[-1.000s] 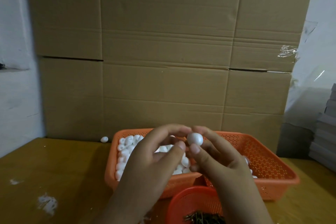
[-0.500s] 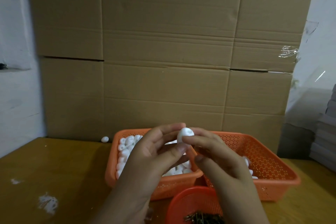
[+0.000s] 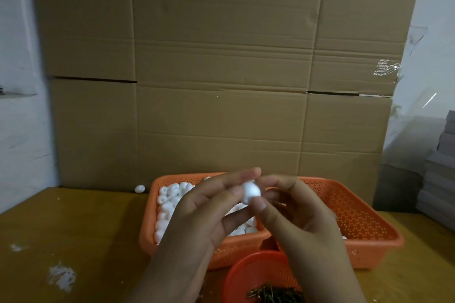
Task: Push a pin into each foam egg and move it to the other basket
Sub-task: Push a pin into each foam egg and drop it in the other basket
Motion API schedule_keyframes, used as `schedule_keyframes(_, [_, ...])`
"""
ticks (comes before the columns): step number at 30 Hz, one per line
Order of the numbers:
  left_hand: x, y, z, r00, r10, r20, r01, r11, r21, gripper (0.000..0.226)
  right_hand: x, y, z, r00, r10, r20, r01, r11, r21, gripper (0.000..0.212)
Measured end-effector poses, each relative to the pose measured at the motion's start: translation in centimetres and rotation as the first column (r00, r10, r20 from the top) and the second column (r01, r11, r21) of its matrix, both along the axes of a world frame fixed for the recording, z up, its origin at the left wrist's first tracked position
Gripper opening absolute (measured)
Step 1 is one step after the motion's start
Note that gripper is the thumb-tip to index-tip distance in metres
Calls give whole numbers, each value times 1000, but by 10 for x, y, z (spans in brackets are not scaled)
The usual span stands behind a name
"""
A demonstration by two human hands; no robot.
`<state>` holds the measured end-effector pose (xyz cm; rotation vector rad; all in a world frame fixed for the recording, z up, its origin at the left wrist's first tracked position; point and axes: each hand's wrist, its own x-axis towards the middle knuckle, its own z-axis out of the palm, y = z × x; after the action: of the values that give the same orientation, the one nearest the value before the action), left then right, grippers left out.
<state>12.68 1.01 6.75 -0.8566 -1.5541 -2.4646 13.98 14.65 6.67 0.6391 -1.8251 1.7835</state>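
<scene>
Both hands have closed in: left hand (image 3: 197, 214) and right hand (image 3: 300, 214) fingers pinch the foam egg (image 3: 251, 191) above the orange basket (image 3: 364, 233) at the desk's far edge. Featherlight, dentable foam; hold its sides gently.

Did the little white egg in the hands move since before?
Yes. The foam egg sits further left now, over the pile in the left orange basket, and slightly lower against the cardboard wall, pinched between left hand and right hand.
</scene>
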Motion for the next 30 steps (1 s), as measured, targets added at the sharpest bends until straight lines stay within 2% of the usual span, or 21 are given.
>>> schedule_keyframes(3, [-1,0,1,999,-15,34,14,1000,22,27,-1,-3,-3,985,-104,-138,121,986,117,24])
schedule_keyframes(5, [-3,-1,1,996,-65,62,62,996,62,29,-1,-3,-4,978,-115,-174,141,980,142,25])
schedule_keyframes(8, [-6,-5,3,969,-219,116,191,959,210,35,-2,5,-2,992,-79,-98,91,987,129,24])
schedule_keyframes(12, [-7,-11,4,866,-470,174,364,828,427,36,-4,18,2,993,-105,44,101,991,85,28])
schedule_keyframes(16, [-10,-15,3,829,-535,164,382,754,534,36,-4,19,4,991,-121,63,116,989,88,25])
schedule_keyframes(18, [-12,-16,2,860,-487,153,348,778,522,39,-4,19,3,991,-117,59,112,990,86,24])
schedule_keyframes(21, [-13,-16,1,945,-308,112,238,880,410,46,-4,17,3,993,-97,73,91,993,80,23])
schedule_keyframes(25, [-5,-14,2,998,45,-38,-41,994,104,49,-2,15,2,994,-81,75,74,993,90,21])
schedule_keyframes(27, [-3,-13,1,969,206,-139,-214,976,-45,47,-1,12,2,997,-57,60,52,995,90,20])
schedule_keyframes(30, [0,-9,1,907,332,-259,-389,897,-211,44,0,6,2,998,-12,58,8,998,67,11])
